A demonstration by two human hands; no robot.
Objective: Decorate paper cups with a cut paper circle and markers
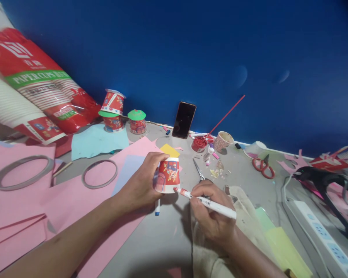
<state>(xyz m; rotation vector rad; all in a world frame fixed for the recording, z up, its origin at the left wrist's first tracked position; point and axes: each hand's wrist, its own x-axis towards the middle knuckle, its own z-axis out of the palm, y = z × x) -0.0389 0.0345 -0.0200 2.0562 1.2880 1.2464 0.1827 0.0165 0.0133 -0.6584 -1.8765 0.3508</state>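
Note:
My left hand [142,183] is closed around a red patterned paper cup [168,175], held upside down just above the grey table [162,239]. My right hand [210,210] grips a white marker [208,202] whose red tip touches the cup's lower rim. A blue-capped pen [157,207] lies on the table under my left hand. Small scissors [198,170] lie just behind my right hand.
Pink paper sheets [23,216] and two tape rings [100,173] lie on the left. Decorated cups [113,112], a phone [184,119], red scissors [262,166], a power strip [321,231], a glue gun [327,181] and packs of paper cups [40,88] surround the work spot. A blue wall stands behind.

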